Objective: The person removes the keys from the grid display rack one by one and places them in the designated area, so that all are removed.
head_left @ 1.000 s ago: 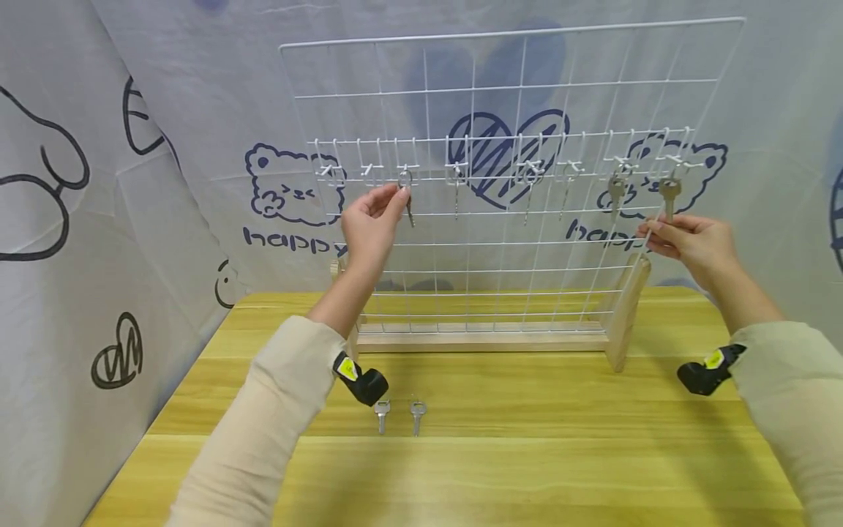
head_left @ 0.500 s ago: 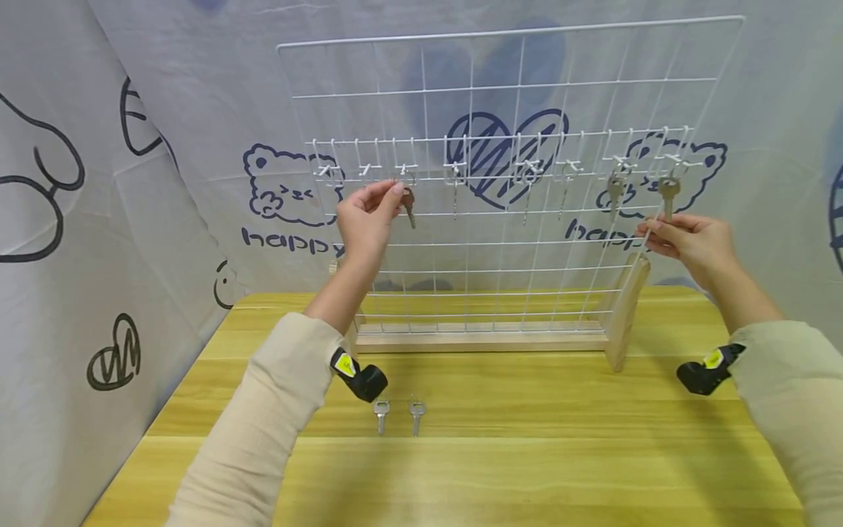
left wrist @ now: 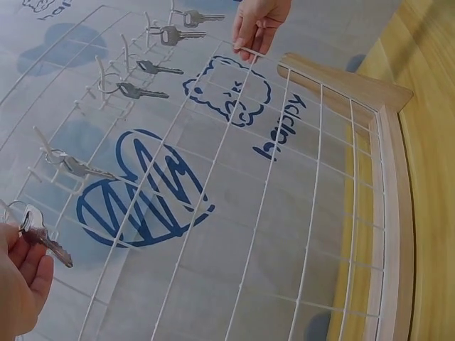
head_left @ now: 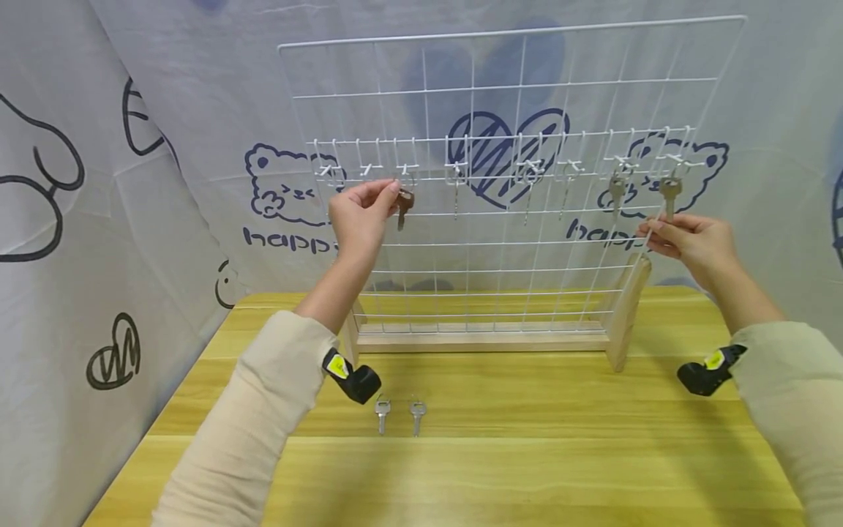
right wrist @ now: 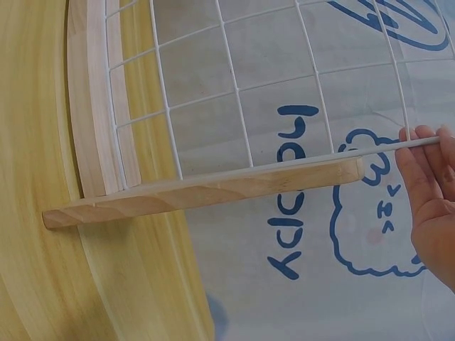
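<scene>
My left hand (head_left: 361, 216) pinches a metal key (head_left: 404, 208) by its ring, just below a white hook (head_left: 405, 170) on the wire grid. The same key (left wrist: 44, 240) and part of its ring show beside the fingers in the left wrist view; whether the ring touches the hook I cannot tell. At the grid's right edge, my right hand (head_left: 694, 241) holds the side wire (right wrist: 419, 142) between thumb and fingers. Just above that hand hangs another key (head_left: 670, 192). Several more keys hang along the hook row, among them one key (head_left: 456, 194) right of my left hand.
The white wire grid (head_left: 497, 244) stands in a wooden base (head_left: 481, 342) on a yellow wood-grain table (head_left: 527, 454). Two keys lie on the table, a left key (head_left: 382, 415) and a right key (head_left: 417, 417). A patterned cloth (head_left: 165, 219) hangs behind.
My left hand has moved slightly left with the key, drawing it away from below the hook, and the key has turned its flat side into view. My right hand has stayed in place.
</scene>
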{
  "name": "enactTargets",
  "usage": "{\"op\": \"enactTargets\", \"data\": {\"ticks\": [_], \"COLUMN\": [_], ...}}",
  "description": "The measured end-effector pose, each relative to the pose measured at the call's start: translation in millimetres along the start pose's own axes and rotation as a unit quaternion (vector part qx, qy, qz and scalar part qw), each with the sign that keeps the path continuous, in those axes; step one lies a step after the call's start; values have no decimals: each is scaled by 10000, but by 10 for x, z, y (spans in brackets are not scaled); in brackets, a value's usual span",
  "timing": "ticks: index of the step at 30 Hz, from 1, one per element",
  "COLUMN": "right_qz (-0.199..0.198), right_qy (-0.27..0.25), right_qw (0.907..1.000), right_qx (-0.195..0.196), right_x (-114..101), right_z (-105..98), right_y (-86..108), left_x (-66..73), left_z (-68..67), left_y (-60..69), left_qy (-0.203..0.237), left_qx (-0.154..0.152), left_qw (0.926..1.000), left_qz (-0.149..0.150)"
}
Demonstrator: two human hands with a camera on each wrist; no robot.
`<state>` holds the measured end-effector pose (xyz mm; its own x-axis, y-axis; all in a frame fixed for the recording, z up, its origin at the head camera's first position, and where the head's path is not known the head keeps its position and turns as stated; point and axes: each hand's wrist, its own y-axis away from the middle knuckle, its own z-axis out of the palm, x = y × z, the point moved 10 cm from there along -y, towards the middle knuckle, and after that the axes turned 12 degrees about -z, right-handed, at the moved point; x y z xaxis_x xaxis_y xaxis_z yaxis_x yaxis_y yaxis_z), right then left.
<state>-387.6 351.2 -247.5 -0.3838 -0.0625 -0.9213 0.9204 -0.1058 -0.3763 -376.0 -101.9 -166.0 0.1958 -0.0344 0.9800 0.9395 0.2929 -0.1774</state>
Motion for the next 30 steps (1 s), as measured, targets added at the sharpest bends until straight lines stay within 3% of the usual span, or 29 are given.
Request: {"op": "enactTargets", "data": {"ticks": [13, 19, 22, 25, 30], "right_qz": [6, -1, -18, -38, -1], "right_qy": [-41, -40, -78, -118, -160], "right_qw": [10000, 10000, 10000, 9999, 9999], "right_qx": [-50, -46, -29, -35, -3], "right_x": [-3, 5, 3, -1, 8], "right_z": [13, -3, -18, -18, 3], "right_y": [7, 0, 7, 14, 8], "left_x": [100, 125, 87, 7, -298], "left_z": [-54, -52, -33, -13, -13], "left_y": [83, 128, 177, 250, 357], "left_qy": [-259, -8, 35, -206, -631], "left_qx": [-62, -141, -250, -435, -705], "left_qw": [9994, 9993, 9989, 9983, 9946], "left_qz": [-229, -337, -393, -328, -430]}}
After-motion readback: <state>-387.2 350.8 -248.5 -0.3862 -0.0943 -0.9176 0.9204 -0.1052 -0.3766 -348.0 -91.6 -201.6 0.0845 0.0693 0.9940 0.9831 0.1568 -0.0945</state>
